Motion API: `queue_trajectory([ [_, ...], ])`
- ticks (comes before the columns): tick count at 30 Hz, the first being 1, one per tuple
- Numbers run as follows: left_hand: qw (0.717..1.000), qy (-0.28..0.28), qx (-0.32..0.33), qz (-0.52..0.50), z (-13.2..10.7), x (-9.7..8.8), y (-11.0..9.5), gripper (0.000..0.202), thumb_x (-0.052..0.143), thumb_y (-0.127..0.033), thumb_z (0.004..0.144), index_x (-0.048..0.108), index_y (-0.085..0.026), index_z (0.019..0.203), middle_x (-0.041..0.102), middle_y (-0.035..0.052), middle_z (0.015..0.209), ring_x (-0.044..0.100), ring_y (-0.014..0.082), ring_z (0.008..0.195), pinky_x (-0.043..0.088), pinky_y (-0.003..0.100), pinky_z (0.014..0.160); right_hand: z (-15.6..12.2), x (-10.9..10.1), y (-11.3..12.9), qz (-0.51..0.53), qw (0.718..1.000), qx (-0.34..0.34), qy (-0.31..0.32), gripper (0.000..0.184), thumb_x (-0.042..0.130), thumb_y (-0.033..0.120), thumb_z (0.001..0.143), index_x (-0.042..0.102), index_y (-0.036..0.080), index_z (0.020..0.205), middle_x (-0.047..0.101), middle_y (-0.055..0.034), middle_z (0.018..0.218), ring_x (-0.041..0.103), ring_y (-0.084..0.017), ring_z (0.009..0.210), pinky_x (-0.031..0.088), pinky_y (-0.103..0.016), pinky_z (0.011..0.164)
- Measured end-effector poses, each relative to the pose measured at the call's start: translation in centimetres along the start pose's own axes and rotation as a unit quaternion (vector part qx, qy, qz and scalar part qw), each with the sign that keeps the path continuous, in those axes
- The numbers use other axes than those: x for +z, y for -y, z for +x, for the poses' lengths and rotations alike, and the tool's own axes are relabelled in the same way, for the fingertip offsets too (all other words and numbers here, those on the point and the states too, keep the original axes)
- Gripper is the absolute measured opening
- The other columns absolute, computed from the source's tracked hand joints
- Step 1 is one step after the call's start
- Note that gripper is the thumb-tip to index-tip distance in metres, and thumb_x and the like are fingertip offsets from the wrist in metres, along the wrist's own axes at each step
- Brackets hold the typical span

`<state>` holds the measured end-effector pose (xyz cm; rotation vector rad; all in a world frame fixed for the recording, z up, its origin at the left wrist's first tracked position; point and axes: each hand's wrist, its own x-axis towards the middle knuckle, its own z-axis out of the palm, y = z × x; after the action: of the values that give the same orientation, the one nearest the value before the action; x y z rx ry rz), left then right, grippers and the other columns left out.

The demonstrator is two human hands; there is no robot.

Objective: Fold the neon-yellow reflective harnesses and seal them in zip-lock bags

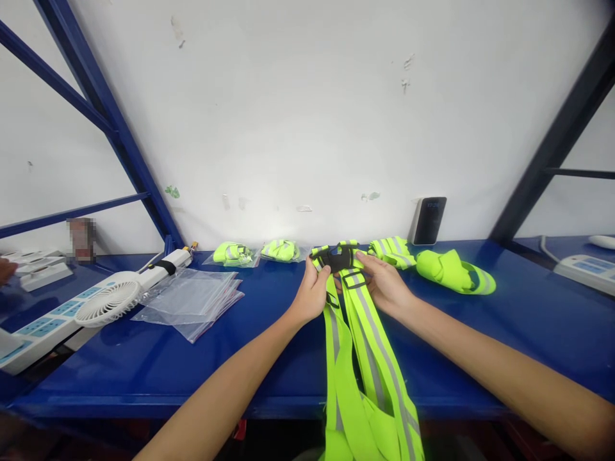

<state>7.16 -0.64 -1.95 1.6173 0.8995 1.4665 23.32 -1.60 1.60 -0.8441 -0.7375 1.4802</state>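
Note:
Between my two hands hangs a neon-yellow reflective vest (pixel 377 346) made of straps with grey stripes. Its lower part drapes over the table's front edge. My left hand (pixel 311 291) pinches the strap at the left of a black buckle (pixel 340 259), thumb on top. On the buckle's right side, my right hand (pixel 384 282) grips the strap with its fingers partly behind it. Black strap adjusters (pixel 354 280) show just below. Behind my right hand lie a folded reflective vest (pixel 391 251) and another bundled one (pixel 454 270).
Two bagged vests (pixel 233 253) lie by the wall. Clear zip bags (pixel 196 301) are stacked on the blue table (pixel 269 320), beside a white fan (pixel 108 302) and a power strip (pixel 62 320). A black-faced device (pixel 429 221) stands at the back. A person's hand (pixel 6 270) shows far left.

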Motion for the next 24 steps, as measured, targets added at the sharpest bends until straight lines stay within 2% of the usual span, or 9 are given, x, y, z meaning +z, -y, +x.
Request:
queue_trajectory([
  [6,1.0,-0.016,-0.011,0.018,-0.2,-0.1,-0.5,0.047,0.041,-0.034,0.099,0.035,-0.021,0.143,0.054,0.0082,0.137,0.046,0.0208,0.131,0.027,0.036,0.116,0.5,-0.5,-0.2,-0.027,0.999,0.029,0.004,0.009,0.069,0.026,0.084,0.069,0.018,0.088,0.078,-0.0072,0.083,0.072,-0.022,0.064,0.061,-0.034,0.059],
  [13,1.0,-0.006,0.002,0.015,0.0,-0.2,0.0,0.041,0.042,-0.036,0.098,0.042,-0.021,0.137,0.05,0.0076,0.141,0.039,0.0204,0.137,0.024,0.034,0.117,0.4,-0.5,0.1,-0.029,0.997,0.049,0.058,0.017,0.064,0.034,0.088,0.071,0.019,0.093,0.078,-0.0067,0.094,0.072,-0.021,0.08,0.059,-0.03,0.063],
  [18,1.0,0.006,0.014,-0.01,0.0,-0.3,0.2,0.039,0.046,-0.037,0.097,0.049,-0.023,0.133,0.055,0.0068,0.133,0.043,0.0221,0.133,0.026,0.036,0.116,-0.5,0.0,0.4,-0.045,0.996,0.01,0.08,0.009,0.075,0.028,0.076,0.071,0.02,0.077,0.078,-0.0037,0.089,0.07,-0.021,0.08,0.055,-0.026,0.058],
  [24,1.0,0.013,0.015,0.008,-0.2,-0.3,-0.1,0.041,0.046,-0.037,0.097,0.048,-0.023,0.135,0.056,0.007,0.131,0.044,0.0229,0.131,0.025,0.037,0.117,-1.0,0.4,0.6,-0.056,0.992,-0.026,0.112,0.014,0.082,0.026,0.069,0.072,0.021,0.077,0.077,-0.0034,0.08,0.071,-0.023,0.084,0.057,-0.032,0.072],
])
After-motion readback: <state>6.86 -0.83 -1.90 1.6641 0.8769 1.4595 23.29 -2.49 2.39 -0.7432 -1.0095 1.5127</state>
